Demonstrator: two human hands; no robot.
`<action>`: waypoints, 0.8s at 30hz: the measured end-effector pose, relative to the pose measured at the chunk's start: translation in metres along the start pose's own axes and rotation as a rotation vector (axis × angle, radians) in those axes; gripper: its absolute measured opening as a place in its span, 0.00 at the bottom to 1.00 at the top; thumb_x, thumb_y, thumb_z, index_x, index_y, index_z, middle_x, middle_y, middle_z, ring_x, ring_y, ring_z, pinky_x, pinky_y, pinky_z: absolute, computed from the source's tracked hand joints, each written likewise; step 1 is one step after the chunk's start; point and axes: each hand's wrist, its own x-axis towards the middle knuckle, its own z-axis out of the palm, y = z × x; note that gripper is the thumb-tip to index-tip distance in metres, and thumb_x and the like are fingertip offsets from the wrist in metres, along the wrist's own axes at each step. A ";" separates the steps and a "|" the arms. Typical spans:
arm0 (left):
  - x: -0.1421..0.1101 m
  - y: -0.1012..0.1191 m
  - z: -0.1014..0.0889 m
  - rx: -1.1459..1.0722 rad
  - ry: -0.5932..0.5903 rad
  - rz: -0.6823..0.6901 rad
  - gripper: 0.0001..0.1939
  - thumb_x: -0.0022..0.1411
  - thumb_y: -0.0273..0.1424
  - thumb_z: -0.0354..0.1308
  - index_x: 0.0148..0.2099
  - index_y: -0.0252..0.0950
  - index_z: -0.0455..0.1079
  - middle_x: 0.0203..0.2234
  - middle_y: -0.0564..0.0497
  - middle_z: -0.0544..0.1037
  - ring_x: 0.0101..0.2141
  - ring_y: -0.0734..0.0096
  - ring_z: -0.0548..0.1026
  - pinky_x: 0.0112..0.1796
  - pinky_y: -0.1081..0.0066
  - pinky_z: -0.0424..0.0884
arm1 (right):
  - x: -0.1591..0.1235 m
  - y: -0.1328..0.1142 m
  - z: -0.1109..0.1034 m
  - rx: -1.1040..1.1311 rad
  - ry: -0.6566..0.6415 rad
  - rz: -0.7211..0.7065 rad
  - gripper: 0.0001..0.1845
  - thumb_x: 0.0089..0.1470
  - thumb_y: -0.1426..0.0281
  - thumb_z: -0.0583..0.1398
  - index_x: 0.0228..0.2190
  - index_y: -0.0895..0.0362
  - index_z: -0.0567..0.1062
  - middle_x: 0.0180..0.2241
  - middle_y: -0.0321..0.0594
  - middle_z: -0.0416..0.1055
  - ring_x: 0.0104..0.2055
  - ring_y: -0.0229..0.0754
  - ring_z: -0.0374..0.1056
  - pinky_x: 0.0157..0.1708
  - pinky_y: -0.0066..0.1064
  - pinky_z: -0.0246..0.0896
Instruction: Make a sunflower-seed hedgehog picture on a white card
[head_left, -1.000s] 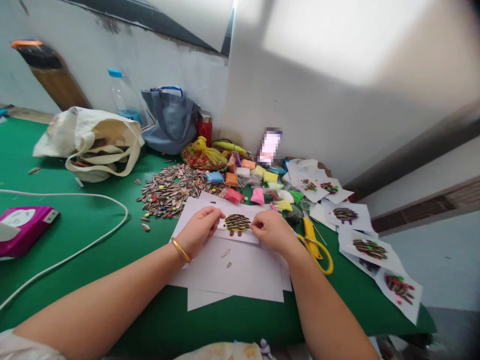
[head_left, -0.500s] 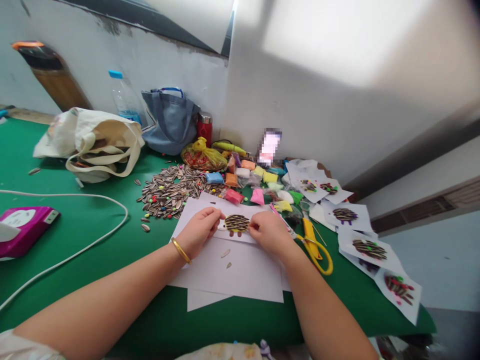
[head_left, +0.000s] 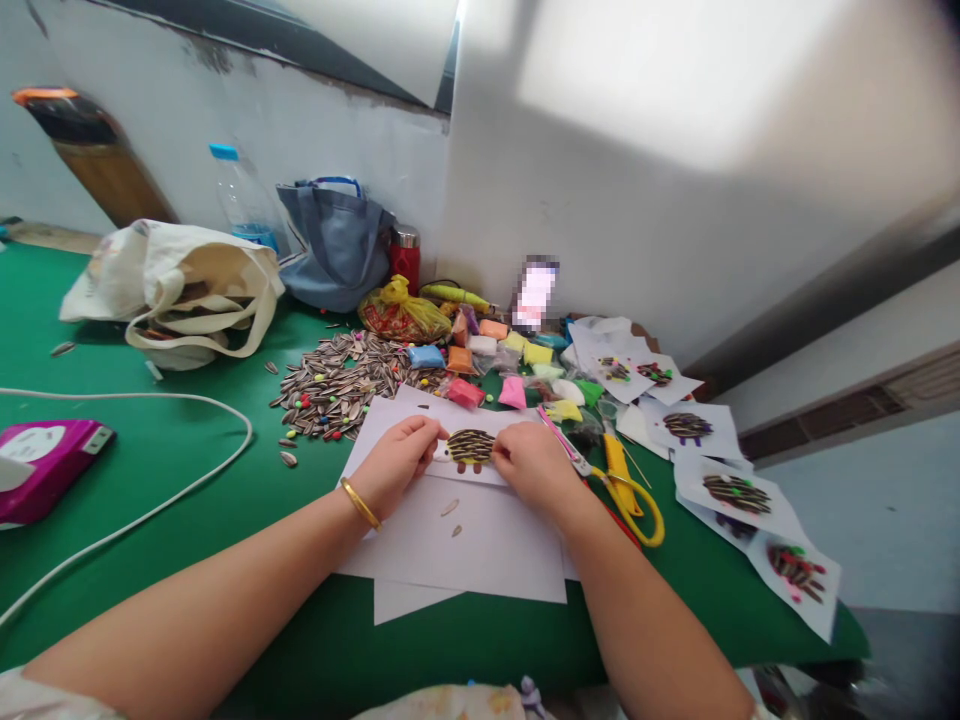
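A hedgehog picture (head_left: 470, 447), made of striped sunflower seeds over a yellow body with brown feet, lies on a small white paper (head_left: 480, 474) between my hands. At its snout end is my left hand (head_left: 401, 458), its fingers curled and thumb and forefinger pressed together. On the other side my right hand (head_left: 532, 468) has its fingertips pinched at the hedgehog's right edge. Whatever is inside either pinch is hidden or too small to name. Below the picture, two loose sunflower seeds (head_left: 450, 507) rest on larger white sheets (head_left: 495, 555).
Sunflower seeds mixed with coloured beads form a pile (head_left: 337, 385) at the left. Coloured clay packets (head_left: 465, 392) lie behind. Yellow-handled scissors (head_left: 637, 510) and a yellow cutter (head_left: 619, 470) sit beside my right forearm. More seed pictures (head_left: 739, 495) line the right edge. A white cable (head_left: 187, 480) crosses the left.
The view has shifted very slightly. Both hands stay at the hedgehog picture, with the right fingertips moved only a little along its right edge.
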 end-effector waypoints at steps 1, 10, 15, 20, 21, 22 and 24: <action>0.000 0.000 0.000 0.000 0.000 -0.002 0.12 0.59 0.39 0.56 0.34 0.34 0.68 0.17 0.59 0.61 0.15 0.85 0.52 0.16 0.81 0.45 | 0.000 0.000 0.000 -0.004 -0.004 0.003 0.09 0.53 0.72 0.57 0.26 0.56 0.77 0.30 0.41 0.76 0.33 0.42 0.67 0.34 0.32 0.50; -0.001 0.001 0.000 -0.005 0.001 0.002 0.12 0.58 0.39 0.57 0.34 0.34 0.68 0.18 0.59 0.61 0.15 0.84 0.53 0.16 0.81 0.45 | 0.001 0.000 -0.001 -0.005 -0.010 0.024 0.09 0.53 0.71 0.57 0.26 0.55 0.78 0.29 0.39 0.76 0.33 0.41 0.67 0.33 0.32 0.50; -0.001 0.001 0.001 -0.012 0.010 -0.011 0.13 0.58 0.40 0.57 0.34 0.34 0.69 0.18 0.59 0.62 0.15 0.85 0.54 0.15 0.82 0.46 | 0.001 -0.001 -0.001 -0.006 -0.012 0.030 0.08 0.53 0.71 0.58 0.26 0.55 0.78 0.29 0.40 0.77 0.33 0.42 0.68 0.33 0.32 0.50; -0.001 0.003 -0.002 -0.201 0.022 -0.079 0.13 0.61 0.39 0.56 0.35 0.33 0.70 0.21 0.55 0.68 0.17 0.84 0.64 0.16 0.83 0.57 | 0.001 0.004 0.002 0.048 -0.011 0.055 0.07 0.53 0.69 0.62 0.26 0.55 0.79 0.29 0.40 0.76 0.33 0.42 0.68 0.32 0.32 0.51; -0.002 0.005 -0.003 -0.273 0.009 -0.113 0.14 0.63 0.39 0.55 0.36 0.32 0.71 0.22 0.54 0.70 0.19 0.83 0.67 0.18 0.83 0.60 | 0.002 0.007 0.003 0.068 -0.011 0.064 0.06 0.53 0.68 0.62 0.26 0.54 0.79 0.29 0.39 0.76 0.33 0.42 0.68 0.32 0.32 0.51; -0.002 0.008 -0.004 -0.344 -0.007 -0.151 0.15 0.64 0.39 0.53 0.37 0.32 0.71 0.25 0.51 0.72 0.21 0.81 0.70 0.19 0.82 0.64 | 0.001 0.009 0.003 0.090 -0.009 0.075 0.06 0.53 0.67 0.63 0.26 0.54 0.79 0.29 0.39 0.76 0.33 0.42 0.68 0.32 0.32 0.51; -0.004 0.013 -0.005 -0.465 -0.044 -0.220 0.17 0.67 0.40 0.50 0.39 0.31 0.72 0.31 0.46 0.77 0.29 0.75 0.77 0.25 0.79 0.72 | 0.001 0.014 0.002 0.140 0.013 0.102 0.06 0.53 0.66 0.64 0.26 0.54 0.79 0.28 0.38 0.76 0.32 0.41 0.67 0.31 0.31 0.51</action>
